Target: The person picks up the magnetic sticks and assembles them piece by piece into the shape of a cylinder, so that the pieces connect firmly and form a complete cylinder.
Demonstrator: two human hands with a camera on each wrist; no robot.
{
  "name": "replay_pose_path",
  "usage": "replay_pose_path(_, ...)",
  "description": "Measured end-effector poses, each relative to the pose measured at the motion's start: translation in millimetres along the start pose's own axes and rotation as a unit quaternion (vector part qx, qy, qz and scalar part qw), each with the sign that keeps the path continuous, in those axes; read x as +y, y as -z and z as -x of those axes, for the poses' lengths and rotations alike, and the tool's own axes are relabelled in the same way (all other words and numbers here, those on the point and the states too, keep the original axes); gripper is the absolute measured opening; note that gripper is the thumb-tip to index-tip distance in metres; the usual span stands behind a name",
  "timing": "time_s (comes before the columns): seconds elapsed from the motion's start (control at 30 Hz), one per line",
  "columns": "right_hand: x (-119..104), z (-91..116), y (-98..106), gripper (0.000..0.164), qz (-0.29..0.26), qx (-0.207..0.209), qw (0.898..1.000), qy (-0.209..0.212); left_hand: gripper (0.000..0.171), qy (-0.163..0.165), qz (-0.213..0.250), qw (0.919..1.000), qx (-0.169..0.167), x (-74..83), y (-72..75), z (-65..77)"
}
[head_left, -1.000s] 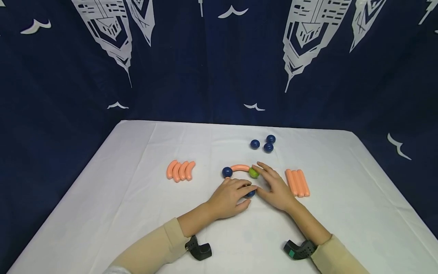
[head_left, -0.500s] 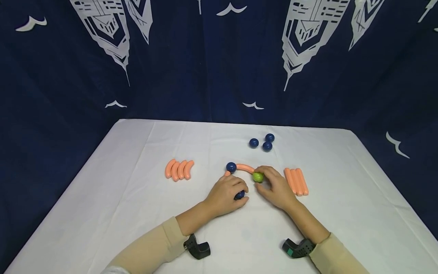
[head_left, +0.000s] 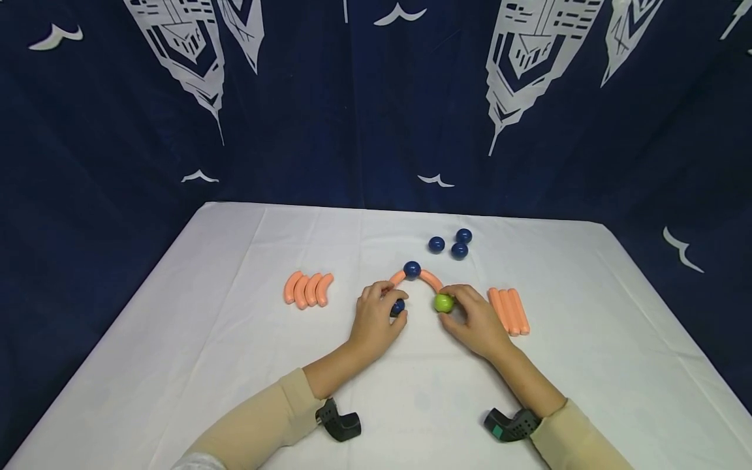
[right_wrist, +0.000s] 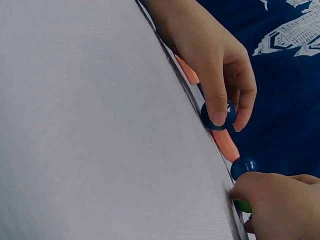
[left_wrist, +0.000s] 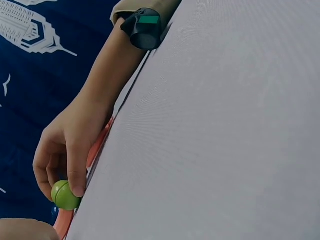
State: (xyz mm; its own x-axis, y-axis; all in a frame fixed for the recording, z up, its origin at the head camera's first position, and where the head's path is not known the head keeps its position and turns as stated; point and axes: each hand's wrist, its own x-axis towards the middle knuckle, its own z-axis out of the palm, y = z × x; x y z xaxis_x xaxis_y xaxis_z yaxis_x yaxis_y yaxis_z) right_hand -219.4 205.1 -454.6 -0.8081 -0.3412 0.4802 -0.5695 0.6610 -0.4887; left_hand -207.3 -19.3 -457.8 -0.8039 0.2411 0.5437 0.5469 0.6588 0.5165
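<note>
On white cloth, orange arcs splay nearward from one blue ball, fingers pinching end balls.

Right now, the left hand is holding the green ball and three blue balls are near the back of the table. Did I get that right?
Not quite: the right hand is holding the green ball, not the left hand. The head view shows it. The three blue balls are near the back of the table, just as you said.

Green ball, navy balls, peach sticks — white tablecloth, navy curtain patterned white.
</note>
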Motion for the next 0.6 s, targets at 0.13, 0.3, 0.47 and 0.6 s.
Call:
replay_pose_path(0.13,0,0,0,0.041,0.006,-0.004,1.000,-0.006,0.035,0.057,0.026,0.9980,0.003,-1.3,-1.6,0.1)
replay_pose_path(0.3,-2,0,0,0.041,0.014,-0.006,1.000,-0.009,0.038,0.089,0.056,0.9945,0.005,-1.5,-1.9,0.2)
replay_pose_path(0.47,-5,1,0,0.041,-0.005,-0.006,1.000,0.001,0.041,0.106,0.069,0.9920,0.012,-0.7,-2.1,-0.5)
replay_pose_path(0.6,-10,2,-2,0.033,-0.040,-0.009,0.999,0.016,0.045,0.125,0.074,0.9891,0.025,0.3,-2.1,-1.7)
